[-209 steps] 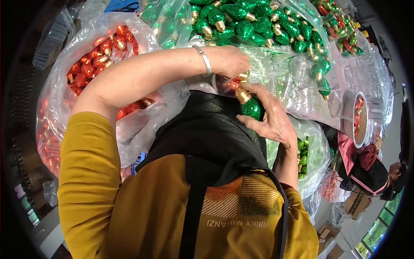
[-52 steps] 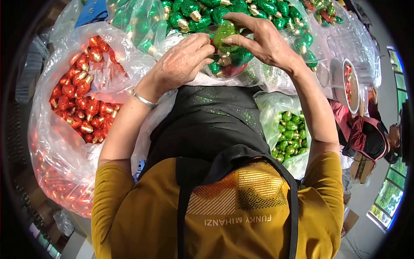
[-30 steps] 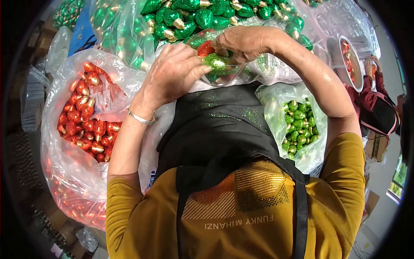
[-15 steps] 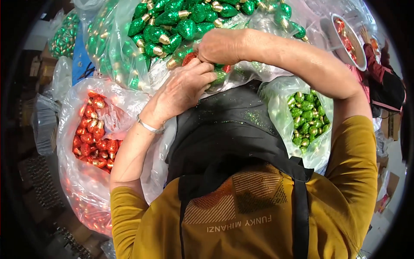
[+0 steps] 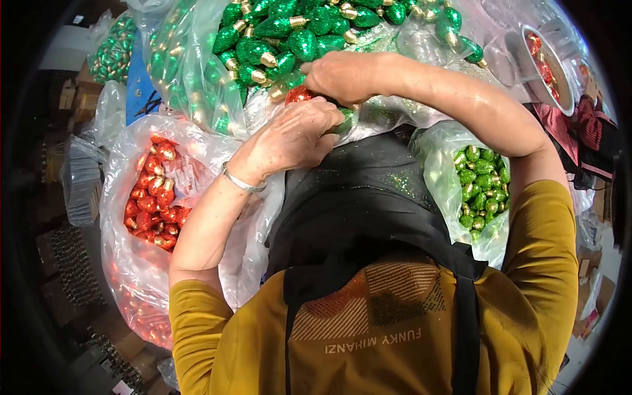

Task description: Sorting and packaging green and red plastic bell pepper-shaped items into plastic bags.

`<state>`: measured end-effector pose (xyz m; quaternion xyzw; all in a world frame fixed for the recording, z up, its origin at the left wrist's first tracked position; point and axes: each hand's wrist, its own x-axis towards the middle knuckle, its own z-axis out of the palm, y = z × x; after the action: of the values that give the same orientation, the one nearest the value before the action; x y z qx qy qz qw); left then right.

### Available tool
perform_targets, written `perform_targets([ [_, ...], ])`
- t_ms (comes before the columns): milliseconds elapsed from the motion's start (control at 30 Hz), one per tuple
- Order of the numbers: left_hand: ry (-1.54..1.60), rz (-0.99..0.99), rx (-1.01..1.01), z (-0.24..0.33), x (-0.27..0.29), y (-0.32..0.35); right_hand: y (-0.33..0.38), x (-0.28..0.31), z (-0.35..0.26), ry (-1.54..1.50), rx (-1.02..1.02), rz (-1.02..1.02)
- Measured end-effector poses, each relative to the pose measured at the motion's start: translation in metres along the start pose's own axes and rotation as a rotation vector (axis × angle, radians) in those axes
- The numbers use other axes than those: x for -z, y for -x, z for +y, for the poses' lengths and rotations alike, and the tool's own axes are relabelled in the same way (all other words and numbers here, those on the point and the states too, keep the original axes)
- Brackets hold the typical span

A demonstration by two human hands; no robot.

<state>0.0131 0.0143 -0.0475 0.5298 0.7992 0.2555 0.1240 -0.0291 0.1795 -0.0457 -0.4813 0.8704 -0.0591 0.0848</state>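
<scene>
Both my hands meet over a small cluster of glittery bulb-shaped ornaments at the near edge of the work surface. My left hand [image 5: 293, 135] is closed on the cluster, its fingers bent. My right hand [image 5: 345, 76] arches over from the right, closed on the same cluster with its fingertips mostly hidden. Between and beside the hands show a red ornament [image 5: 299, 95] and a light green ornament [image 5: 345, 120]. Just beyond lies a heap of dark green glitter ornaments [image 5: 303, 45] with gold caps. Whatever joins the cluster is hidden by my fingers.
At the left stands a clear plastic bag [image 5: 118, 263] of red ornaments [image 5: 150, 204]; at the right, another bag [image 5: 434, 158] holds light green ones [image 5: 484, 187]. A white basin [image 5: 565, 92] with red ornaments sits far right, near another person's sleeve [image 5: 588, 125]. Cardboard boxes are at the left.
The view has shifted slightly, so the scene sits further right. My hands stay together at the cluster; my left fingers have turned a little, and more of the red ornament shows.
</scene>
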Motion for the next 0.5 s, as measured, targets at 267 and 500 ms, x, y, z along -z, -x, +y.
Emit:
perform_targets([
  [267, 0.018, -0.165, 0.168, 0.001, 0.018, -0.003, -0.028, 0.005, 0.001, 0.044, -0.154, -0.182],
  [500, 0.546, 0.052, 0.464, -0.013, 0.027, 0.008, -0.02, 0.002, -0.006, -0.049, -0.129, -0.053],
])
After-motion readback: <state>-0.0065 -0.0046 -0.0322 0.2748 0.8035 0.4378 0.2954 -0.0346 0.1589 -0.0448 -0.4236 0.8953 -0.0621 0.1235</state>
